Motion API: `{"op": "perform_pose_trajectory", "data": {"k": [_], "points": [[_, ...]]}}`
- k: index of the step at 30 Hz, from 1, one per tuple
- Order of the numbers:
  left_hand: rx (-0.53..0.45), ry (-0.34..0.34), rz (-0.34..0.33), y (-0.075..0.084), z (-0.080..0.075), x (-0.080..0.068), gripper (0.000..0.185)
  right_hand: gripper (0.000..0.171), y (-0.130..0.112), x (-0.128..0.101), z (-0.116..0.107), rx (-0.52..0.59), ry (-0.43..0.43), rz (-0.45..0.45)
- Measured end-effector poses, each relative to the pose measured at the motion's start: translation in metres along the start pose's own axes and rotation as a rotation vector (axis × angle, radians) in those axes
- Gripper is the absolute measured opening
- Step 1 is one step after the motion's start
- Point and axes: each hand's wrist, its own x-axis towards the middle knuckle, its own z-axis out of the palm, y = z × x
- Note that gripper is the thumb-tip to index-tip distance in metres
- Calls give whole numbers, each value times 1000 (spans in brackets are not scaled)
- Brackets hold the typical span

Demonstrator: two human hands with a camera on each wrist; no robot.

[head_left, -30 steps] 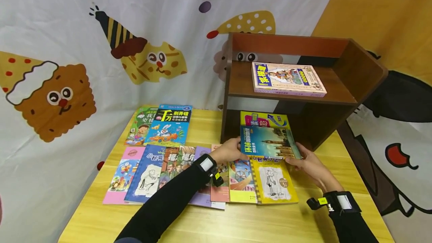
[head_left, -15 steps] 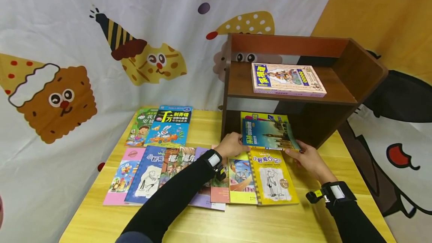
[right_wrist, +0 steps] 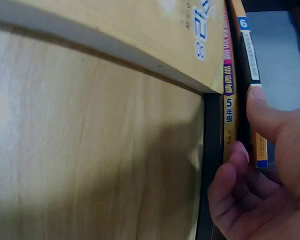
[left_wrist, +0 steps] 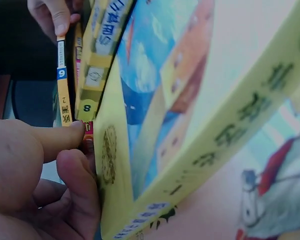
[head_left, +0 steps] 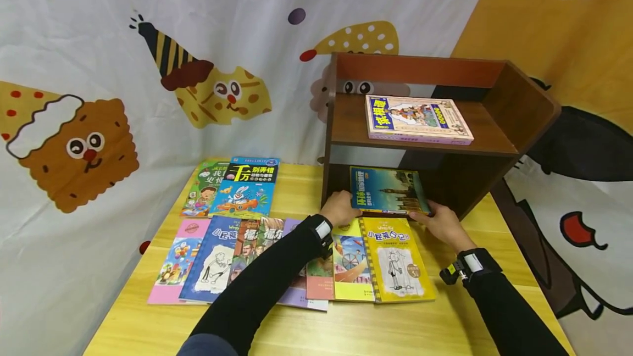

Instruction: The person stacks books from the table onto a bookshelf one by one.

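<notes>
A teal-blue book [head_left: 390, 190] with a clock tower on its cover lies flat in the lower compartment of the brown bookshelf [head_left: 524, 125]. My left hand [head_left: 341, 209] pinches its near left corner, and my right hand [head_left: 445, 227] pinches the near right corner. The right wrist view shows my right thumb on the orange-and-black spine [right_wrist: 251, 55], fingers curled below. Under it is another book with a yellow-and-pink spine [right_wrist: 229, 107], a narrow gap between the two at the right. In the left wrist view my left thumb [left_wrist: 65, 137] lies across the spine's end.
A thick pink-edged book [head_left: 419, 120] lies on the upper shelf. In front, a yellow book [head_left: 398, 260] and several overlapping books, including a blue one [head_left: 212, 262], line the wooden table [head_left: 316, 334]. A rabbit-cover book [head_left: 245, 188] overlaps a green one [head_left: 204, 194] at the back left.
Both hands have moved the teal-blue book away from me, deeper into the lower compartment. It now covers the green-yellow book beneath, and the yellow book's top edge in front has come into view.
</notes>
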Motion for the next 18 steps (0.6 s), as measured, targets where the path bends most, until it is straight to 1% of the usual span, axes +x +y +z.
{"op": "perform_pose_trajectory", "data": {"k": [2, 8, 12, 15, 18], "points": [[23, 10, 1, 0, 2, 1, 57, 107, 0, 2, 2, -27, 19, -11], [93, 86, 29, 0, 8, 6, 34, 104, -2, 3, 6, -96, 54, -39], [105, 114, 22, 0, 12, 9, 31, 94, -4, 3, 6, -121, 55, -62], [99, 123, 17, 0, 13, 8, 27, 85, -3, 4, 5, -144, 62, -77], [93, 130, 24, 0, 13, 6, 22, 82, 0, 6, 4, -172, 77, -70]]}}
